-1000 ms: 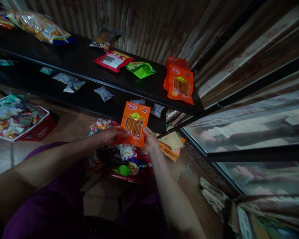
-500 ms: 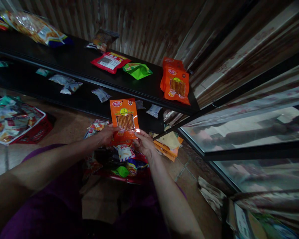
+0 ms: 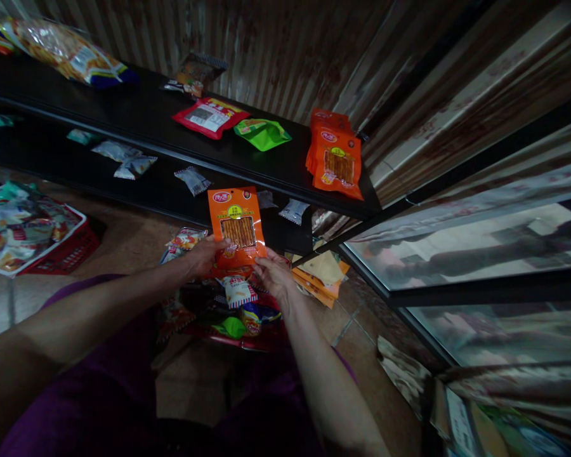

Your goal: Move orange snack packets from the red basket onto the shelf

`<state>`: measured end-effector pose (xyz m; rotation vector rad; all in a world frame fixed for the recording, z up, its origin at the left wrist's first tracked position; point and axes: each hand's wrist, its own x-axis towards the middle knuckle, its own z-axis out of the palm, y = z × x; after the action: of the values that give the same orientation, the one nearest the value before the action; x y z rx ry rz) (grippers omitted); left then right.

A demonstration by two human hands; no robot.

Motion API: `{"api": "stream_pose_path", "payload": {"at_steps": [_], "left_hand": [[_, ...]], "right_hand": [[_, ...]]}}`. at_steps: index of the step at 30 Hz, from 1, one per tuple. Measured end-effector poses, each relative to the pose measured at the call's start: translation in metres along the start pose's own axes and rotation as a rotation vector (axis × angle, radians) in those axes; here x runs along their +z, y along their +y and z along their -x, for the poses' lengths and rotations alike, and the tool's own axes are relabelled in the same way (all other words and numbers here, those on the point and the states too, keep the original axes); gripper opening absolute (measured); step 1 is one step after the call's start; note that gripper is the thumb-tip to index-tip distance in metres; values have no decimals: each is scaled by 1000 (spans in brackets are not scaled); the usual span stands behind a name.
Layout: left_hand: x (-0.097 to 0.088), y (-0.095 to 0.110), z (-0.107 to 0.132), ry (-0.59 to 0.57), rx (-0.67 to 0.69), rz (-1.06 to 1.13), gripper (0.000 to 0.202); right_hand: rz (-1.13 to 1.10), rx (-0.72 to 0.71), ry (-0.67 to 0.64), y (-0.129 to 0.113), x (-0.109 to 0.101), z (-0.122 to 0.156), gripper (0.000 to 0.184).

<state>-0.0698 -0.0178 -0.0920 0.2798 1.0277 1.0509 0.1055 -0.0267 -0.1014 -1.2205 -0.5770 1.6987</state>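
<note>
An orange snack packet (image 3: 238, 230) with a clear window showing brown sticks is held upright between my two hands. My left hand (image 3: 208, 255) pinches its lower left edge, thumb on the front. At the lower right corner, my right hand (image 3: 272, 271) grips it with closed fingers. Below the packet, a red basket (image 3: 247, 344) holds several snack bags, among them a white packet (image 3: 238, 292) and a green packet (image 3: 232, 327). A stack of matching orange packets (image 3: 335, 158) lies at the right end of the black upper shelf (image 3: 147, 120).
On the upper shelf lie a red packet (image 3: 210, 118), a green bag (image 3: 262, 133) and a large snack bag (image 3: 66, 54). Small wrapped packets (image 3: 193, 180) lie on the lower shelf. Another full basket (image 3: 71, 251) stands left. A glass-paned frame (image 3: 390, 295) rises at right.
The orange packet has shifted very slightly left and up with both hands still on it. Nothing else has visibly moved.
</note>
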Motion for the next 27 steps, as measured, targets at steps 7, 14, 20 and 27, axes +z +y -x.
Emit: {"api": "stream_pose_path", "payload": {"at_steps": [7,14,20,27], "left_hand": [[1,1,2,-11,-45,-4,20],[2,-1,3,-35,-30,1,20],[2,1,5,-41,-8,7,21],[0,-1,-1,-13,-9,20,18]], "right_hand": [[-8,6,-11,0,3,3,33],[-11,-14,-55,-1,7,8,39],[-42,-31,-25,1,9,9,41],[-105,-37,34,7,6,5,33]]}}
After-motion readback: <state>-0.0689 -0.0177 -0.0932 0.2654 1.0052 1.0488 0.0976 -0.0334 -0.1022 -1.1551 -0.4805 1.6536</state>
